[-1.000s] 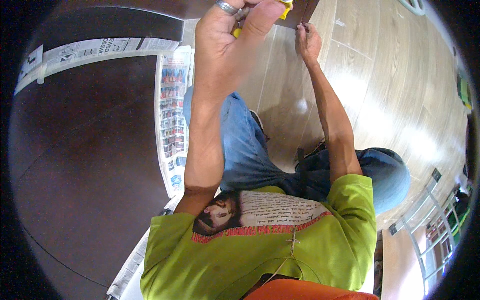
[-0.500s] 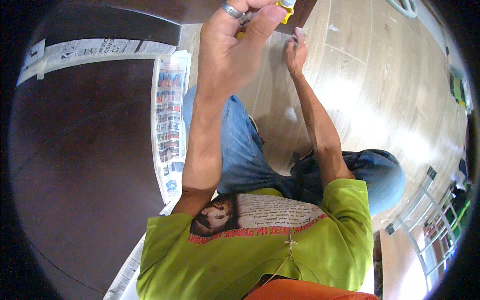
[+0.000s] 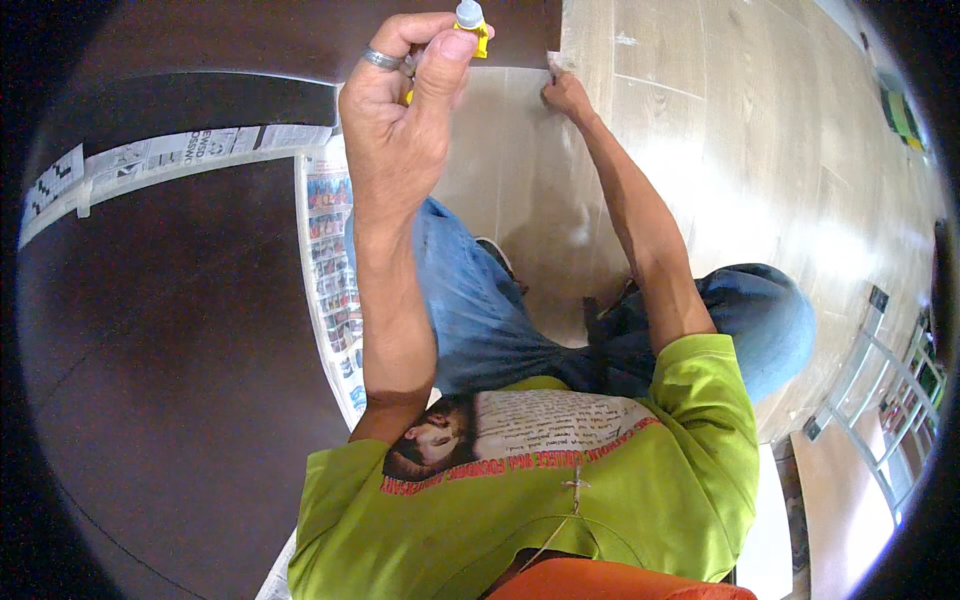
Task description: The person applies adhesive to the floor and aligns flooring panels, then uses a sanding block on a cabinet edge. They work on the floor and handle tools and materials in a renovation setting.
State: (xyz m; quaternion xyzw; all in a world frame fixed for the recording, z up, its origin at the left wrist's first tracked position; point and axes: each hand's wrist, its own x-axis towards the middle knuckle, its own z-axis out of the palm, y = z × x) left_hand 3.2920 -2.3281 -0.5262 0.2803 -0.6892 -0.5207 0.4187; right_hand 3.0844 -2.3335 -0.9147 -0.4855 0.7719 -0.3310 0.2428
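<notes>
My left hand [image 3: 405, 115], a ring on one finger, is raised at the top, closed round a small yellow bottle [image 3: 483, 42] with a pale grey cap. The thumb presses on its side, and most of the bottle is hidden in the fingers. Farther right, my right hand [image 3: 568, 95] reaches out to the lower corner of a dark brown panel [image 3: 440, 35]. Its fingers are bunched there, with something small and whitish at their tips that I cannot make out.
Newspaper strips [image 3: 328, 235] are taped along the edge of a large dark brown surface [image 3: 170, 360] on the left. Light wood-look floor [image 3: 680, 150] spreads to the right. A grey metal rack [image 3: 875, 400] is at the lower right. My bent knees in jeans [image 3: 470, 290] lie below my arms.
My left hand has shifted left and slightly down in the picture with the yellow bottle. More of the dark panel shows. My right hand stays at the panel's corner.
</notes>
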